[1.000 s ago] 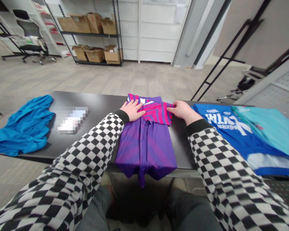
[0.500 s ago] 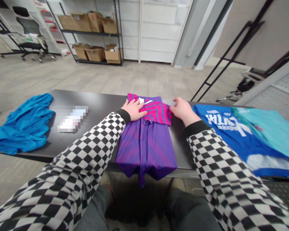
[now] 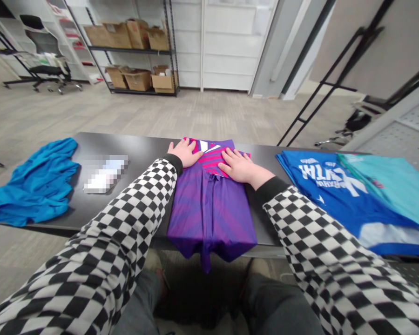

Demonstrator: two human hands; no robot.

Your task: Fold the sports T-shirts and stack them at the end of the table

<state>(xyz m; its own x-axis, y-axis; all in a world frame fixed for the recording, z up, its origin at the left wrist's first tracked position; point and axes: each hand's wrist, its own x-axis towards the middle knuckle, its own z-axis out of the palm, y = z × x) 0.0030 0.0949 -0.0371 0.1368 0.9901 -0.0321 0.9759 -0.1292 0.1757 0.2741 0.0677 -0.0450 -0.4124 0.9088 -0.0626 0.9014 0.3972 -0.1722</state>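
A purple jersey (image 3: 226, 214) with pink-striped sleeves lies partly folded on the dark table (image 3: 143, 149), its near end hanging over the front edge. Both sleeves are folded inward across its far part. My left hand (image 3: 185, 152) rests flat with spread fingers on the far left corner of the jersey. On the pink-striped fabric at the far right lies my right hand (image 3: 239, 165), palm down, fingers spread. Neither hand grips anything. Some of the striped fabric is hidden beneath my hands.
A crumpled blue garment (image 3: 38, 181) lies at the table's left end, with a pixelated flat item (image 3: 106, 174) beside it. To the right are a blue jersey (image 3: 335, 195) with white lettering and a turquoise garment (image 3: 398, 181). Beyond the table stands a shelf (image 3: 136, 50) with cardboard boxes.
My right hand has let go of the sleeve edge and moved left to lie flat on the jersey. My left hand has slid slightly left toward the jersey's corner.
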